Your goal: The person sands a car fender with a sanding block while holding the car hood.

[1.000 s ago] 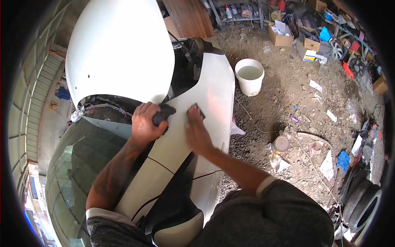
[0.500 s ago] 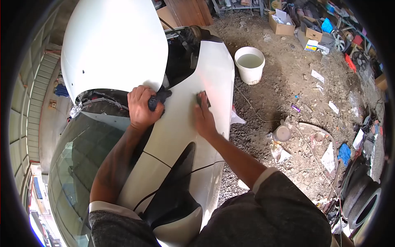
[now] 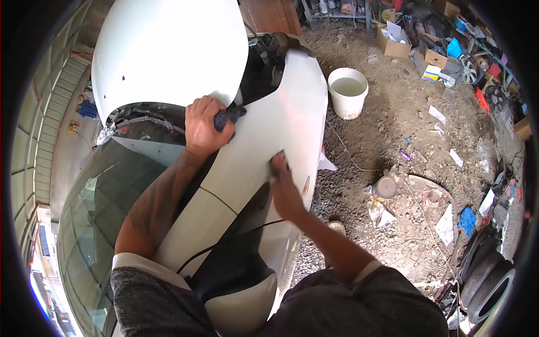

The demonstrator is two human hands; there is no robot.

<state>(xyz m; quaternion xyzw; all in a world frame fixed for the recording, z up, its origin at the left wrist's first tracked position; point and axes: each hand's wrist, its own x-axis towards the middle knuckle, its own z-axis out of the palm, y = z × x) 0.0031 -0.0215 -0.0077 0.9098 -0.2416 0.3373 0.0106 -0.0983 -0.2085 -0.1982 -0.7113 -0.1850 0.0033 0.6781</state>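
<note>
My left hand is closed around a crumpled dark cloth at the inner edge of the white car fender, just below the raised white hood. Lower on the fender, my right hand presses a small dark pad flat against the paint; my fingers hide most of it. Below my hands sits the side mirror, white with a black base. A dark cable crosses the car beside it.
A white bucket of cloudy water stands on the dirt floor right of the fender. Farther right are a round can, paper scraps and stacked tires. Cardboard boxes lie at the back. The windshield is at left.
My right hand has slid the pad down the fender toward me. My left hand keeps the cloth at the fender's edge. The whole view has shifted slightly.
</note>
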